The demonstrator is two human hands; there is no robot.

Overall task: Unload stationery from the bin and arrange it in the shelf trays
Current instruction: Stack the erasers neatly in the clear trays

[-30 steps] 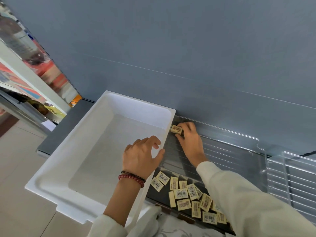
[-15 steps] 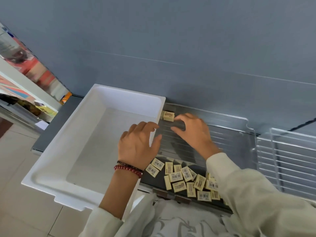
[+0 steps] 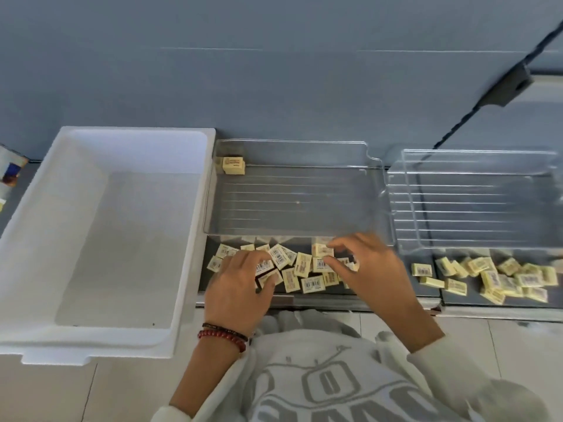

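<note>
**shelfnoob:** what's the setup? surface, room?

**binrat:** dark grey shelf [image 3: 204, 286] against a blue-grey wall [image 3: 274, 71], pale tiled floor [image 3: 518, 345] below. Left of the left hand's fingers sits the white bin [image 3: 137, 131], its white bottom showing. Just past both sets of fingertips is a clear tray [image 3: 304, 202] with a lone eraser [image 3: 233, 165] in its far left corner.

**shelfnoob:** and the hands?

**binrat:** loose erasers [image 3: 304, 271] lie on the shelf right under the fingers. The left hand [image 3: 240, 287] has its fingers bent down onto the pile, can't tell if they grip any, kinda blurry. The right hand [image 3: 374, 275] pinches a single eraser [image 3: 322, 250] between thumb and forefinger. Right of those fingers: a second clear tray [image 3: 475, 202], with another eraser heap [image 3: 502, 278] in front of it.
</note>
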